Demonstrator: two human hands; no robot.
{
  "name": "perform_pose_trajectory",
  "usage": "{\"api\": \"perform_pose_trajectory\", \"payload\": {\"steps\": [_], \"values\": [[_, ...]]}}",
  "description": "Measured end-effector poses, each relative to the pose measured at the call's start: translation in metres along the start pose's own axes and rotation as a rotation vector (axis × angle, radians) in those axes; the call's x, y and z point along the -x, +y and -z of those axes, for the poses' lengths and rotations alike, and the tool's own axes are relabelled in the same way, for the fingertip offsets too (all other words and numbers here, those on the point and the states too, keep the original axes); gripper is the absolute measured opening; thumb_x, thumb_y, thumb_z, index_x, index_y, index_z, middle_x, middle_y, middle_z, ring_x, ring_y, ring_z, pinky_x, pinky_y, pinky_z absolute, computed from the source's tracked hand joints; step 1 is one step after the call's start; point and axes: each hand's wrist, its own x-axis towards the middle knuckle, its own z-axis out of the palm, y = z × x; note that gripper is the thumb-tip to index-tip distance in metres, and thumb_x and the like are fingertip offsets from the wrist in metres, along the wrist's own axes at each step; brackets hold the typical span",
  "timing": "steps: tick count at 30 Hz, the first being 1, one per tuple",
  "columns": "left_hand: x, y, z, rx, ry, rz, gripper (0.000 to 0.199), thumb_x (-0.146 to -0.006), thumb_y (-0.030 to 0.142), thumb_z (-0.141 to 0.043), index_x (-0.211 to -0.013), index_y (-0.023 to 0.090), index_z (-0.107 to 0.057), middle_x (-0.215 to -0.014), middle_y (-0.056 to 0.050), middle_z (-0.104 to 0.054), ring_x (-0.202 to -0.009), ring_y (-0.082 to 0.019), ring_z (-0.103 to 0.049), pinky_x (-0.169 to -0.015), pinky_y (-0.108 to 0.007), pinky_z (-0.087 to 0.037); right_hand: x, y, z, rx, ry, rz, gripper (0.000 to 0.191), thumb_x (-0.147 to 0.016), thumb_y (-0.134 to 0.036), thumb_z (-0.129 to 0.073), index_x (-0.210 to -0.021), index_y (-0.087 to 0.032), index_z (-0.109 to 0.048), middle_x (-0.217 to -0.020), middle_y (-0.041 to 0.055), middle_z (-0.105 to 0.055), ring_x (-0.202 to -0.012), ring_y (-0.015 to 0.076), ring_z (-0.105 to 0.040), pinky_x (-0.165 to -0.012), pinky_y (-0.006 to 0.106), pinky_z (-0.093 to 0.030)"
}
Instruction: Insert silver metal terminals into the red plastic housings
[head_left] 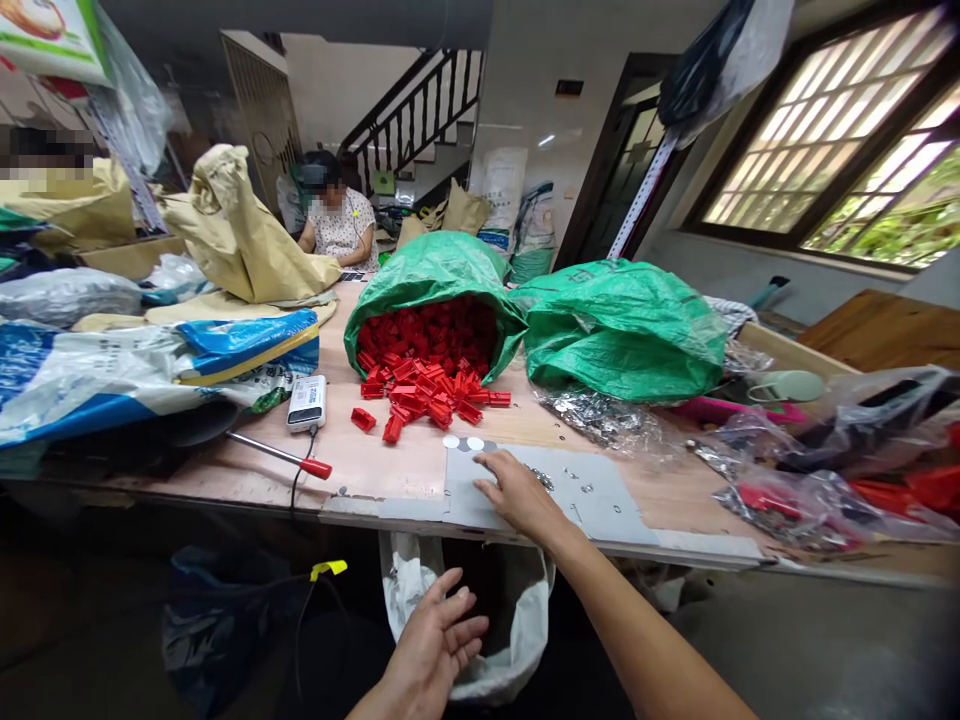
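Observation:
My left hand (pixel 437 640) is palm up with its fingers spread and nothing in it, over the mouth of a white sack (pixel 525 625) below the table edge. My right hand (pixel 521 497) hovers over a grey mat (pixel 619 500), thumb and forefinger apart, with no object visible between them. Two white round discs (pixel 463 443) lie at the mat's far left corner, just past those fingertips. Small metal pieces (pixel 541 479) are scattered on the mat beside the hand, partly hidden by it. Beyond the mat, red plastic parts (pixel 427 390) spill from a green sack (pixel 435 262).
A second green sack (pixel 622 330) stands to the right, with bags of metal parts (pixel 600 415) before it. On the left are a white power bank (pixel 307 403) with a cable and a red-tipped metal lever (pixel 281 455). Another person (pixel 345 225) sits across the table.

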Motion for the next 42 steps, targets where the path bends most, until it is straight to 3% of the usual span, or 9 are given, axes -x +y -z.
{"api": "perform_pose_trajectory", "payload": {"steps": [5,12,18,25,28,32,36,39,42], "values": [[-0.009,-0.011,0.003,0.009,-0.014,0.055,0.065,-0.071,0.028,-0.071,-0.128,0.024,-0.042,-0.101,-0.005,-0.063,-0.066,-0.013,-0.066,-0.062,-0.026,-0.044,-0.06,0.015,-0.004,0.301,-0.067,-0.216,0.046,-0.088,-0.019,-0.047,-0.134,-0.023,-0.045,-0.137,0.0134,-0.042,-0.116,0.0267,-0.049,-0.091,0.036,-0.04],[-0.008,-0.009,0.005,0.019,-0.009,0.046,0.059,-0.074,0.025,-0.069,-0.126,0.021,-0.04,-0.082,-0.001,-0.066,-0.059,-0.013,-0.066,-0.057,-0.024,-0.044,-0.093,0.025,-0.008,0.29,-0.056,-0.286,0.034,-0.085,-0.015,-0.051,-0.118,-0.017,-0.057,-0.123,0.0154,-0.054,-0.108,0.0272,-0.054,-0.085,0.036,-0.041],[0.01,0.004,0.002,0.106,-0.134,-0.02,0.038,-0.081,0.035,-0.063,-0.113,0.016,-0.054,-0.086,-0.007,-0.07,-0.065,-0.013,-0.066,-0.065,-0.026,-0.05,-0.049,0.01,0.007,0.187,-0.002,-0.157,0.026,-0.088,-0.03,-0.053,-0.111,-0.019,-0.057,-0.111,0.0075,-0.062,-0.099,0.0175,-0.056,-0.085,0.027,-0.04],[0.014,0.014,-0.01,0.253,-0.388,0.082,0.048,-0.084,0.054,-0.05,-0.107,0.014,-0.06,-0.085,-0.01,-0.072,-0.066,-0.018,-0.068,-0.058,-0.027,-0.052,0.044,-0.017,0.016,-0.068,-0.273,0.27,0.018,-0.081,-0.017,-0.058,-0.097,-0.022,-0.065,-0.092,0.0012,-0.069,-0.086,0.0149,-0.061,-0.074,0.022,-0.042],[0.014,0.008,-0.011,0.19,-0.359,0.12,0.038,-0.083,0.045,-0.058,-0.094,0.01,-0.064,-0.08,-0.011,-0.072,-0.062,-0.016,-0.067,-0.057,-0.024,-0.053,0.071,-0.025,0.019,-0.08,-0.383,0.307,0.022,-0.079,-0.012,-0.055,-0.095,-0.022,-0.067,-0.094,0.002,-0.07,-0.09,0.0163,-0.062,-0.076,0.023,-0.042],[0.021,0.001,-0.011,0.07,-0.311,0.092,0.029,-0.078,0.025,-0.068,-0.105,0.013,-0.062,-0.085,-0.01,-0.072,-0.064,-0.015,-0.068,-0.06,-0.023,-0.055,0.087,-0.02,0.023,-0.238,-0.441,0.262,0.028,-0.076,-0.008,-0.054,-0.097,-0.022,-0.065,-0.095,0.0009,-0.07,-0.085,0.0142,-0.062,-0.074,0.021,-0.043],[0.031,0.003,-0.015,0.001,-0.274,0.076,0.046,-0.075,0.02,-0.071,-0.117,0.016,-0.053,-0.094,-0.012,-0.071,-0.071,-0.017,-0.07,-0.065,-0.025,-0.056,0.087,0.021,0.031,-0.352,-0.221,0.019,0.022,-0.082,-0.02,-0.057,-0.103,-0.02,-0.062,-0.094,0.0009,-0.068,-0.072,0.0119,-0.059,-0.064,0.021,-0.043],[0.035,0.005,-0.021,-0.008,-0.267,0.042,0.051,-0.072,0.018,-0.074,-0.117,0.018,-0.049,-0.099,-0.012,-0.071,-0.08,-0.021,-0.071,-0.073,-0.031,-0.056,0.083,0.064,0.041,-0.053,0.16,-0.316,0.017,-0.083,-0.023,-0.056,-0.098,-0.02,-0.062,-0.09,0.0024,-0.068,-0.079,0.0156,-0.059,-0.071,0.025,-0.041],[0.035,0.003,-0.026,-0.017,-0.325,-0.028,0.047,-0.07,0.018,-0.075,-0.109,0.019,-0.047,-0.103,-0.013,-0.071,-0.087,-0.025,-0.07,-0.083,-0.041,-0.053,0.079,0.093,0.048,0.111,0.242,-0.56,0.013,-0.082,-0.028,-0.058,-0.092,-0.02,-0.061,-0.083,0.0023,-0.067,-0.078,0.0174,-0.06,-0.066,0.025,-0.038]]}}
